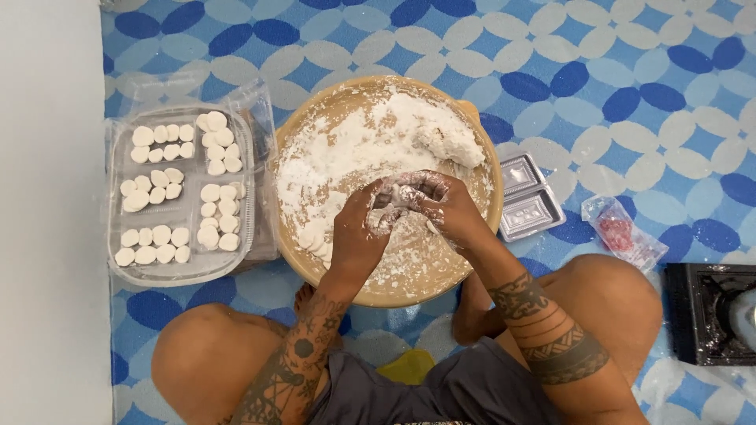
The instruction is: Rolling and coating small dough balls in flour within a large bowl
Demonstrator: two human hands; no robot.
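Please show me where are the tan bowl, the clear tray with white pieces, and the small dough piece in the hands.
Tan bowl (482, 130): head view, on its right rim.
Clear tray (194, 187): head view, on the bare middle divider.
Dough piece (396, 195): head view, on its floury top, between both hands.

Bright even overhead light, soft faint shadows, sharp focus, slight wide-angle bending at edges

I saw both floured hands, left hand (358, 228) and right hand (441, 206), pinching a dough piece (396, 197) above the floured basin (315, 118); a tray (118, 267) of white discs lay just beside it.
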